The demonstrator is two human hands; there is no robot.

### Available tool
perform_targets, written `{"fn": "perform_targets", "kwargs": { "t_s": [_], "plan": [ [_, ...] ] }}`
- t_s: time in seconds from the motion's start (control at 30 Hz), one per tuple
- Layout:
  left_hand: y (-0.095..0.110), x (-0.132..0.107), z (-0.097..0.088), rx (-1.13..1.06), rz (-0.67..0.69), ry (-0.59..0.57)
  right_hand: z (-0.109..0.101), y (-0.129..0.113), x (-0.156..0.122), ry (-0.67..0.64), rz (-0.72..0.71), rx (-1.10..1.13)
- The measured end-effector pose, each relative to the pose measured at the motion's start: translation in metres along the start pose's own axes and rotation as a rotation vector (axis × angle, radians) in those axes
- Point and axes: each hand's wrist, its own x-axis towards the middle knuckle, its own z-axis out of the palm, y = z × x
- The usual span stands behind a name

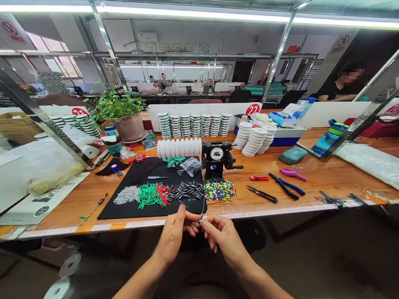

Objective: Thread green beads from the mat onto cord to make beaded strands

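Observation:
My left hand (pixel 174 234) and my right hand (pixel 222 236) meet in front of the table edge, both pinched on a thin line (pixel 203 206) with small green and red pieces on it. The line rises toward a black mat (pixel 124 209). On the mat lie piles of silver tubes (pixel 126 194), green tubes (pixel 149 195), red tubes (pixel 162 193), black pieces (pixel 187 191) and multicoloured beads (pixel 219 190). Behind them stands a black winding machine (pixel 216 160) with a row of white spools (pixel 179 148).
Red clippers (pixel 259 178), black scissors (pixel 262 194), blue-handled pliers (pixel 286 187) and a purple scoop (pixel 293 174) lie right of the mat. Stacks of spools (pixel 195 124) and a potted plant (pixel 120 112) stand behind. A person (pixel 343 85) sits at far right.

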Motion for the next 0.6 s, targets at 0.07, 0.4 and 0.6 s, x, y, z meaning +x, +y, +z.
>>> {"fn": "perform_targets", "kwargs": {
  "t_s": [0.07,0.4,0.6],
  "plan": [
    [0.001,0.002,-0.001,-0.008,-0.017,0.019,0.000,-0.003,-0.003,0.001,-0.011,-0.018],
    [0.001,0.002,-0.002,0.149,0.031,0.037,0.006,-0.017,-0.009,0.067,-0.163,-0.227],
    [0.004,-0.001,-0.001,0.300,0.055,0.066,0.004,-0.018,-0.008,0.066,-0.239,-0.347]
  ]
}}
